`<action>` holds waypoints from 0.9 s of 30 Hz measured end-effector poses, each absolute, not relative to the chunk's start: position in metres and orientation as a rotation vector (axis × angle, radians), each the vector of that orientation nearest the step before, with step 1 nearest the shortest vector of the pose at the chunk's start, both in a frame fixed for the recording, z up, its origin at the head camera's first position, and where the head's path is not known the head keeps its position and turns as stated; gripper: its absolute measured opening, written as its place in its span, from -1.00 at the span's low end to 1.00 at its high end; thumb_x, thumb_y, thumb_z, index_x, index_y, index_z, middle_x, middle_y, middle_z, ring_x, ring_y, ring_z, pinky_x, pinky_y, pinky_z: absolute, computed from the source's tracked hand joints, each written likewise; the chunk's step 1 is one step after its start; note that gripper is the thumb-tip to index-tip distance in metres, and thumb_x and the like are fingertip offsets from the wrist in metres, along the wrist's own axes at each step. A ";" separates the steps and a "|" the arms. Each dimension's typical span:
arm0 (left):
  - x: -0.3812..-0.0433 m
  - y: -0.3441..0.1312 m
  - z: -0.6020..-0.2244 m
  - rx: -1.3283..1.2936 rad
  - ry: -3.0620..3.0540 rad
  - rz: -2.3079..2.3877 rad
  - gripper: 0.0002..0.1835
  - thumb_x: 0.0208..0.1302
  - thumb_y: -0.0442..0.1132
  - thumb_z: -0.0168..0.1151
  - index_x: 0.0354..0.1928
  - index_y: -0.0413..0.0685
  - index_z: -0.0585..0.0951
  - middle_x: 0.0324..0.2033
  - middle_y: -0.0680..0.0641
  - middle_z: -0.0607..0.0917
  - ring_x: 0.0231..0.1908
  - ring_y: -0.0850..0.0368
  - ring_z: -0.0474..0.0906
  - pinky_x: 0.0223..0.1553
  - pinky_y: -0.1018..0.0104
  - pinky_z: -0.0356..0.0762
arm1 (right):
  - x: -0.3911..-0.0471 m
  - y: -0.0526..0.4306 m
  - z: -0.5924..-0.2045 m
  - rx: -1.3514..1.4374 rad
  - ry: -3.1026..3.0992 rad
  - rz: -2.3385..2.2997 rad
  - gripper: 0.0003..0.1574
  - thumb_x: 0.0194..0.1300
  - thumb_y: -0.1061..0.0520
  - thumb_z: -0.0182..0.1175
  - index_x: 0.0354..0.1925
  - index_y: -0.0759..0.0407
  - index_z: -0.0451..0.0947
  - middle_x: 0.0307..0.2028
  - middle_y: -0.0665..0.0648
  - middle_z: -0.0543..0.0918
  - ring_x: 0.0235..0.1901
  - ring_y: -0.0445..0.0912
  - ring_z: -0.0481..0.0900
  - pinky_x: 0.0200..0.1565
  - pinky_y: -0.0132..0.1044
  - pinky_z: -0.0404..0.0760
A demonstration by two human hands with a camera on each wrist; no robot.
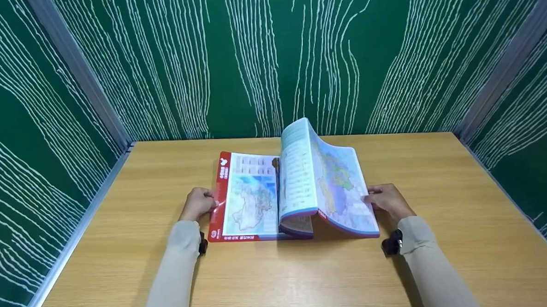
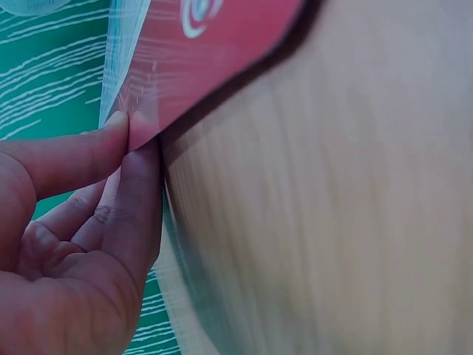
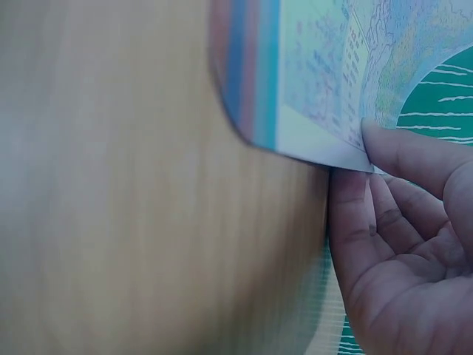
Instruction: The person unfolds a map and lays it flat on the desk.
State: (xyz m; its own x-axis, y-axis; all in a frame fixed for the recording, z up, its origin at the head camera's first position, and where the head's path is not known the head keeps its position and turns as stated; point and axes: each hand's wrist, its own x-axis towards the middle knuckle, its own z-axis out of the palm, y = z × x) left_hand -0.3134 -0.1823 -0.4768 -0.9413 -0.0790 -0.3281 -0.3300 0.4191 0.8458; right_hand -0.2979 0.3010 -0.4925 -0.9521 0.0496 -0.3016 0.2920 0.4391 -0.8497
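A map book [image 1: 252,205] lies spread on the table, with a red border along its left edge and a printed map on that side. Several pages [image 1: 297,171] stand up and curl over near the middle. My left hand [image 1: 198,204] pinches the red left edge between thumb and fingers; the left wrist view shows the red cover [image 2: 214,52] in that pinch. On the other side my right hand [image 1: 390,201] pinches the right edge of a map page [image 1: 344,182]. Close up in the right wrist view, thumb and forefinger grip the page's edge [image 3: 318,144], beside colored stripes.
The wooden table [image 1: 279,282] reaches to green walls [image 1: 388,37] with white wavy lines on three sides. Grey metal posts [image 1: 83,69] stand at the corners. A small dark brown object [image 1: 275,163] shows beside the raised pages.
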 end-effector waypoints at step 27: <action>-0.309 -0.206 -0.476 -0.371 2.505 1.475 -0.63 0.25 -0.43 0.13 0.11 -0.33 0.55 -0.02 -0.32 0.65 -0.11 -0.15 0.67 -0.14 0.04 0.67 | -0.293 0.319 -0.488 0.252 2.492 -1.538 -0.33 0.25 0.26 0.20 0.25 0.56 0.30 -0.11 0.24 0.68 -0.35 -0.25 0.61 -0.29 -0.42 0.63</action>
State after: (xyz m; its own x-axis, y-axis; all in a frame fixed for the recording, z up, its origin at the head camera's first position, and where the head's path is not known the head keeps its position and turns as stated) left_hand -0.3085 -0.2059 -0.4759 -0.9462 -0.1091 -0.3047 -0.3193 0.4671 0.8245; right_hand -0.2933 0.3191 -0.4885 -0.9650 0.0387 -0.2595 0.2493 0.4434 -0.8610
